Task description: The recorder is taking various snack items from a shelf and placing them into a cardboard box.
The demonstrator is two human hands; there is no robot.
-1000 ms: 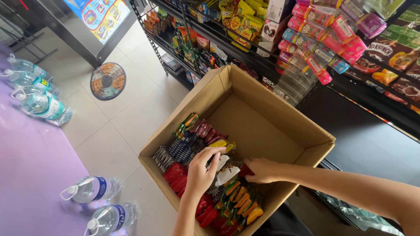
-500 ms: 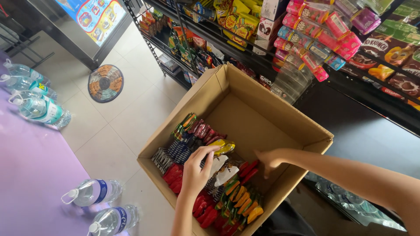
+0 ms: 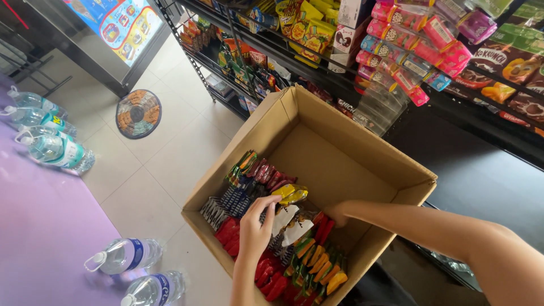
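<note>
Pale tiled shop floor (image 3: 164,164) beneath cardboard box (image 3: 334,141), both hands (image 3: 255,229) apart, loosely open among snack packets (image 3: 283,226).

Right hand (image 3: 339,213): fingers buried among the snack packets (image 3: 294,195), grip not determinable. Left hand (image 3: 255,229) covers the packets beneath its palm. Cardboard box (image 3: 362,150): near corner cut off by the bottom edge. One water bottle (image 3: 150,290) is cropped there too. Shelf goods (image 3: 408,34) run past the top edge.

My left grip (image 3: 255,229) on snack packets (image 3: 283,218), my right grip (image 3: 335,212) deep inside the cardboard box (image 3: 340,153), water bottles (image 3: 122,255) on the purple surface (image 3: 39,226)
</note>
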